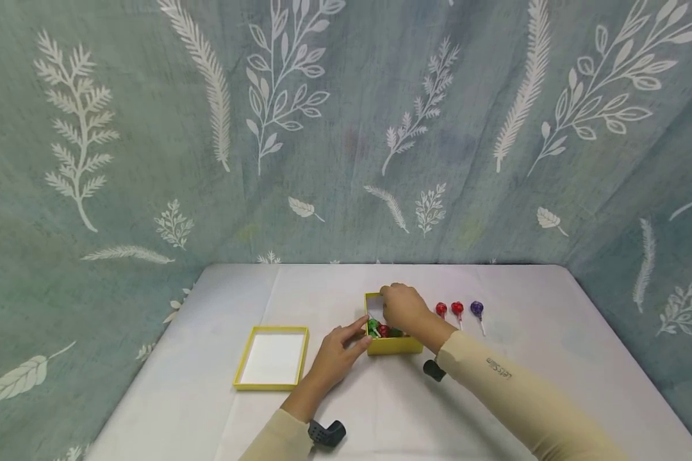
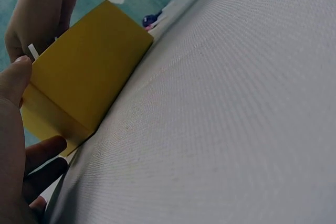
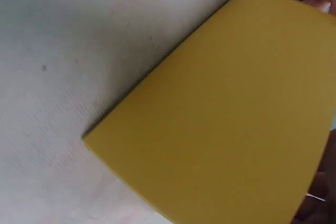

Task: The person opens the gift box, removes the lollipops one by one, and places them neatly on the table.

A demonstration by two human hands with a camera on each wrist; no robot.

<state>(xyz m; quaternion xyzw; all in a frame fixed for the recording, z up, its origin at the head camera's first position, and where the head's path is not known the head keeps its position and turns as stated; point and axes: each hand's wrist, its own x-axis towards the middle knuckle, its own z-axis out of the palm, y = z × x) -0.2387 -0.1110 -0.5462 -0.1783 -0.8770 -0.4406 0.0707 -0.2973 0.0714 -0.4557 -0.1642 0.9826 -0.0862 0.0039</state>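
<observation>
A yellow box (image 1: pixel 395 346) with a white inside stands on the table, holding green and red lollipops (image 1: pixel 384 331) at its near end. My left hand (image 1: pixel 338 356) rests at the box's left side, thumb at the near corner; in the left wrist view the left hand (image 2: pixel 18 145) touches the yellow box (image 2: pixel 89 61) with thumb and fingers. My right hand (image 1: pixel 406 310) reaches over the far right part of the box, fingers down inside; whether they hold a lollipop is hidden. The right wrist view is mostly filled by the box wall (image 3: pixel 220 108).
A yellow-edged lid (image 1: pixel 273 357) with a white inside lies left of the box. Two red lollipops (image 1: pixel 457 308) and a purple lollipop (image 1: pixel 477 309) lie on the table (image 1: pixel 553 358) to the right. A patterned cloth (image 1: pixel 346 128) hangs behind.
</observation>
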